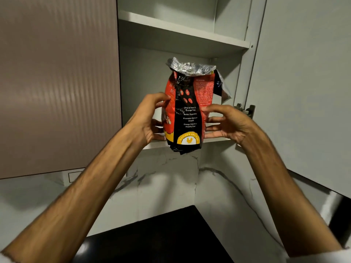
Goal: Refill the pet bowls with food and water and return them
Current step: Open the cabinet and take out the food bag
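**Food bag at the cabinet shelf, both hands on it**

I've got the puppy food bag [187,109] between both hands, upright, at the front edge of the lower shelf [218,139] of the open wall cabinet. Its bottom corner hangs just past the shelf lip, so I can't tell if it's resting on the shelf or already carried. Top of the bag is open, foil lining crumpled outward.

Left hand [150,118] grips the bag's left side, thumb on the front near the top of the red panel, other fingers curled round behind. Right hand [226,122] holds the right side, thumb on the front face, fingers [213,128] spread along the edge and partly hidden behind the bag.

Step, as I read it: fetching food, i.e. early in the job. No bowls in view, no water yet.

Next move needs: keep the bag upright w/ the open top up so kibble doesn't spill, clear the open door [303,92] on the right, bring it down toward the dark tabletop [161,234] below. Soft bag, contents will shift, so support from underneath is prob. wise.
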A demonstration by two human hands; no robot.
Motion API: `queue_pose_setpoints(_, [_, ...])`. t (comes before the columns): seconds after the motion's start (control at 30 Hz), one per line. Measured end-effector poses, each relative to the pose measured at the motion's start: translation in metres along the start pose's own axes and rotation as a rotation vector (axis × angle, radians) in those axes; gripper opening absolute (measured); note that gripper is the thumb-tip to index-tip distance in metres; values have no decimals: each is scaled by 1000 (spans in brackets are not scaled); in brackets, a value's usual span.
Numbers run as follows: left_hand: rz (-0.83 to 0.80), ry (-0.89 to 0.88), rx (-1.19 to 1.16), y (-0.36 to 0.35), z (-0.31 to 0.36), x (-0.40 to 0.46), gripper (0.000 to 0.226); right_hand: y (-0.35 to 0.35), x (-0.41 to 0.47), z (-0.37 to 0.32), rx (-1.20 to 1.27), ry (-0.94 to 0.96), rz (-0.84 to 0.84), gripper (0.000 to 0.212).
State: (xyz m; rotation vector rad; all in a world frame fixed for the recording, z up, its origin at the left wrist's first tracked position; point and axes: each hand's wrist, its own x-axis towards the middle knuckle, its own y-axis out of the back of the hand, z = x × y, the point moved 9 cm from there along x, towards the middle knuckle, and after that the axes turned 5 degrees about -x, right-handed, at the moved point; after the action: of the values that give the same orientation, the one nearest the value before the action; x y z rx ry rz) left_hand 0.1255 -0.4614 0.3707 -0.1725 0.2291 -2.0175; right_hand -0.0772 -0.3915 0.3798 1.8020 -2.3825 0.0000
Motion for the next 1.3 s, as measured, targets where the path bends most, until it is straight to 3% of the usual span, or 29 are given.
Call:
queue_pose_setpoints(0.13, [-36,5,-22,-1,-3,-32,50,-5,-38,-3,-22,17,30,32])
queue_pose_setpoints(0.43, [-81,35,-31,2,-15,-96,31,-16,-106,8,-7,28,44,23])
queue_pose_setpoints(0.8, [-93,54,-22,14,-45,-137,31,-25,-157,37,4,29,71,28])
queue_pose_setpoints(1.0, [-103,99,-29,20,-72,-148,47,-29,-181,61,32,20,99,38])
queue_pose_setpoints(1.13, [-110,107,-44,24,-90,-154,40,-32,-191,79,55,10,85,44])
queue_pose_setpoints(1.3, [-103,142,-64,27,-117,-159,49,-33,-199,105,83,-21,89,45])
